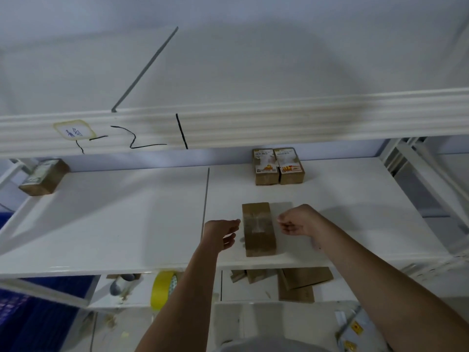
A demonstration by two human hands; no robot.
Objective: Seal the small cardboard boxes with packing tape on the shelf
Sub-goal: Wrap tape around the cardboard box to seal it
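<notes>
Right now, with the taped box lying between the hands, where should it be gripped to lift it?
Take the taped box across its two long side faces, coming from above. It lies flat, narrow and long; the left hand and right hand already flank those sides.

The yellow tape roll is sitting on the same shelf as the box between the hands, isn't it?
Not quite: the head view shows the yellow tape roll on the level below, under the shelf that carries the box between the left hand and right hand.
</notes>
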